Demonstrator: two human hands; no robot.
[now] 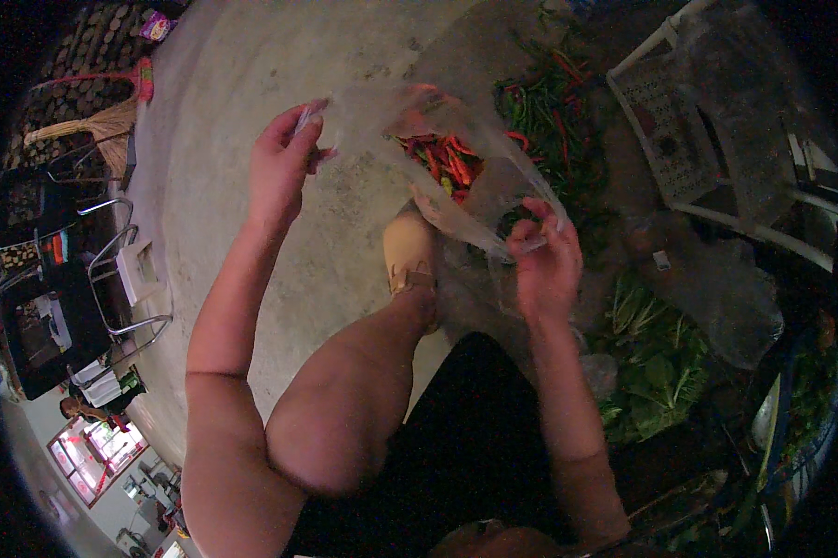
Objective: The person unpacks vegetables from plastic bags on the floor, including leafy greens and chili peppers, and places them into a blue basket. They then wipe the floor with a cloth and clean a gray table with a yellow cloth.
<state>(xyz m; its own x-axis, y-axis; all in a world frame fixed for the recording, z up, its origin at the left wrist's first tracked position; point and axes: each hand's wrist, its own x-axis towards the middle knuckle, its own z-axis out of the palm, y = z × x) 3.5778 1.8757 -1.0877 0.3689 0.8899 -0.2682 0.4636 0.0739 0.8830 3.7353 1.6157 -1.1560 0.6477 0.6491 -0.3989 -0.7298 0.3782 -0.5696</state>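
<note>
A clear plastic bag (509, 139) spreads between my two hands, its mouth stretched wide. My left hand (279, 157) pinches one edge of the film between thumb and fingers. On the opposite side, my right hand (550, 261) grips the rim with curled fingers. Red chili peppers (447, 164), with a few greenish ones among them, show through the bag's opening. Just beyond the bag, a heap of green and red chili peppers (551, 122) lies on the floor. The bag's thin film makes parts of its outline hard to follow.
A white plastic chair (670, 132) stands at the right, near leafy greens (659, 370) and crumpled plastic (746, 314). My shod foot (408, 251) rests on the concrete floor (265, 63). Metal-framed chairs (129, 279), a straw broom (108, 125) and stacked logs (98, 42) line the left.
</note>
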